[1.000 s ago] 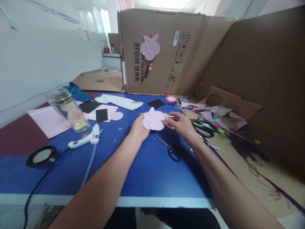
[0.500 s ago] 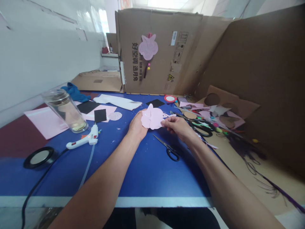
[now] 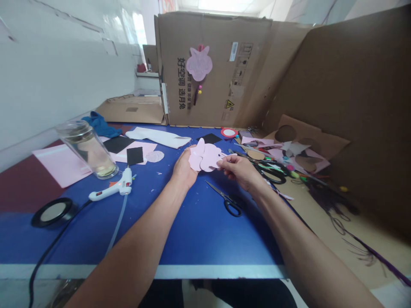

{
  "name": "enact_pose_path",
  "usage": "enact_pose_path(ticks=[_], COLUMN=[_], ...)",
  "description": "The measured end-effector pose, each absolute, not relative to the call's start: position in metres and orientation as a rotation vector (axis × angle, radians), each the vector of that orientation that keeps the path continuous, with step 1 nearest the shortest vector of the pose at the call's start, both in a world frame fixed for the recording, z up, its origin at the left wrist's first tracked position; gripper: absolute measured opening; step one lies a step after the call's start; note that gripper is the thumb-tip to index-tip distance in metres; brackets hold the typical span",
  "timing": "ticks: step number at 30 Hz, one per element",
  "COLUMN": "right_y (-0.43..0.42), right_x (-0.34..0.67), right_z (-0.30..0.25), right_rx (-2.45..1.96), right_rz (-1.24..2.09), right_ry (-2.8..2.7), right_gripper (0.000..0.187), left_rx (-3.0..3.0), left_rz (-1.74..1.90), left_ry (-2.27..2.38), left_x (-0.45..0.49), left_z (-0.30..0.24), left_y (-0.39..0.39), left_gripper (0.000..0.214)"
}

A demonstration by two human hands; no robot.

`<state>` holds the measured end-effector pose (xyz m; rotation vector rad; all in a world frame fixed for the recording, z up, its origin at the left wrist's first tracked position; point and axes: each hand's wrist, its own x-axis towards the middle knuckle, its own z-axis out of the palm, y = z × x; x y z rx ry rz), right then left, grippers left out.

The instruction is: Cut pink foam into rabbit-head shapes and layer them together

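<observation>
Above the blue table, a pink paper cutout [image 3: 209, 158] with scalloped edges and a pointed tip is held between both hands. It seems to be layered pieces overlapping each other. My left hand [image 3: 185, 166] supports its left side from beneath, partly hidden by the paper. At the right edge, my right hand [image 3: 238, 167] pinches the paper between thumb and forefinger. Just below the hands lies a small pair of black-handled scissors [image 3: 228, 203], blades pointing up-left. Larger black-handled scissors [image 3: 272, 170] rest right of my right hand.
A white glue gun [image 3: 112, 187], a black tape roll [image 3: 53, 212] and a glass bottle [image 3: 91, 149] stand to the left. Paper scraps and pompoms [image 3: 290, 168] clutter the right. A cardboard panel [image 3: 253, 85] rises behind, bearing a similar pink cutout [image 3: 199, 64].
The pink pieces have shifted slightly against each other, and the pointed piece now tilts a little differently. Both hands stay in nearly the same place, keeping their hold.
</observation>
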<state>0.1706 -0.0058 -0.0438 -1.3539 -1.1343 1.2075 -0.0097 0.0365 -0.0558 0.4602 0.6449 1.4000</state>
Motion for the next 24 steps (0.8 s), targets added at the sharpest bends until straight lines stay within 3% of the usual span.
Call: enact_pose_path(ticks=[7,11,16,24], right_y=[-0.004,-0.010,-0.016,-0.019], right_x=[0.170,0.169,0.164,0.160], right_z=[-0.044,-0.041,-0.048,-0.053], right_rx=[-1.284,-1.209,-1.256,-1.322], right_rz=[1.159,0.648,-0.116,-0.317], right_ry=[-1.080,-1.211,-1.813,-2.096], right_gripper=[0.036,0.023,0.016,0.022], left_rx=[0.444,0.418,0.422,0.399], left_rz=[1.374,1.351,1.297,1.265], left_ry=[0.686,0.727,0.673,0.693], left_x=[-0.010,-0.010,-0.009,-0.011], left_z=[-0.053,-0.054,-0.053,-0.053], left_y=[0.034,0.033,0.029,0.031], left_gripper=[0.027,0.025,0.027,0.034])
